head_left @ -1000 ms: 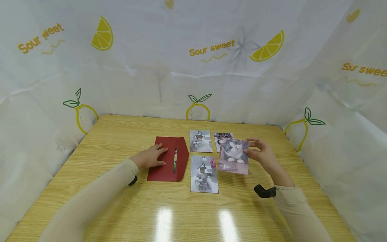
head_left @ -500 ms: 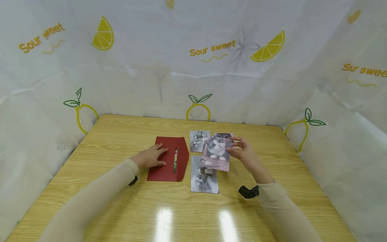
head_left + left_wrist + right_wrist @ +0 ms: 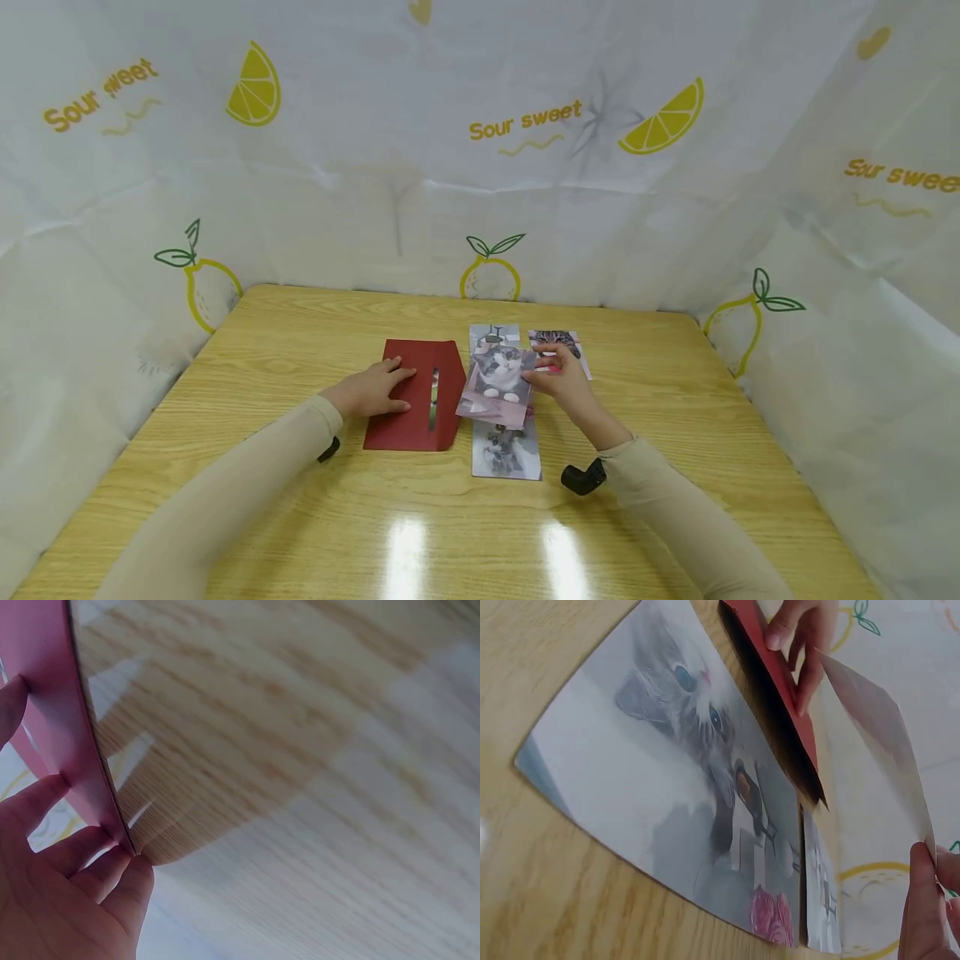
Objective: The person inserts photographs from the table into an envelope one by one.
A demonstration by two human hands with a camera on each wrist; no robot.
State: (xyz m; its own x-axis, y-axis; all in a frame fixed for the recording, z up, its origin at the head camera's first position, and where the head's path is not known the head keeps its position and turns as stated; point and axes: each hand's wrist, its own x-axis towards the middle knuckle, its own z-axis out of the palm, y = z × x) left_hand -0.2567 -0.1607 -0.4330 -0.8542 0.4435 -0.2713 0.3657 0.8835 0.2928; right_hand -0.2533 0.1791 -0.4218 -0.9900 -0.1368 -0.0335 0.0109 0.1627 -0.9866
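Note:
My left hand (image 3: pixel 373 390) rests with spread fingers on a red envelope (image 3: pixel 408 429), whose pointed flap faces right. A strip of a colourful picture shows through the slot in the envelope. In the left wrist view, fingertips (image 3: pixel 56 784) touch the envelope. My right hand (image 3: pixel 558 379) pinches the right edge of a cat photo card (image 3: pixel 498 375), held above the table beside the flap. Beneath it, a grey kitten card (image 3: pixel 506 454) with pink flowers lies partly covered. Another grey card (image 3: pixel 493 335) peeks out behind. A tabby card (image 3: pixel 558 339) lies behind my right hand.
The wooden table (image 3: pixel 637 533) carries the envelope and cards. A white curtain (image 3: pixel 360 225) printed with lemons stands along its back and sides. A black wrist-worn piece (image 3: pixel 583 478) sits by my right sleeve.
My right hand has carried the cat photo card leftward, from beside the grey kitten card to over it, close to the flap. My left hand has stayed on the envelope.

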